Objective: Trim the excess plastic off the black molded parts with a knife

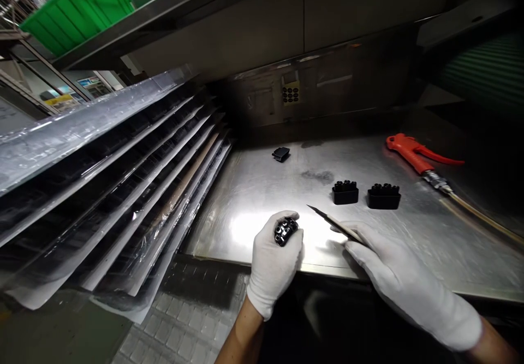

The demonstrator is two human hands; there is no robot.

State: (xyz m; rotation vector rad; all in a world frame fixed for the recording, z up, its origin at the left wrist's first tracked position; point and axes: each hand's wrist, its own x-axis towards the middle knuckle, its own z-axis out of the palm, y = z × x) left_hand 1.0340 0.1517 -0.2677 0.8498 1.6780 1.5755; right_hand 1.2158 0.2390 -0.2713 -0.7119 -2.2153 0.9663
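Observation:
White gloves cover both hands. My left hand (276, 260) is closed around a small black plastic part (285, 231) with several round tube-like openings facing up. In my right hand (388, 271) is a thin knife (335, 224) with a dark pointed blade, aimed up and left toward the held part but apart from it. Two similar black parts, one nearer (345, 193) and one farther right (383, 197), stand upright on the metal table beyond my right hand. Another small black piece (281, 154) lies farther back.
An orange air blow gun (413, 154) with a hose lies on the steel table (229, 211) at right. Stacked plastic-covered trays (135, 178) fill the left side. A green bin (77, 17) sits on the shelf above. A yellow label (291, 90) is on the back panel.

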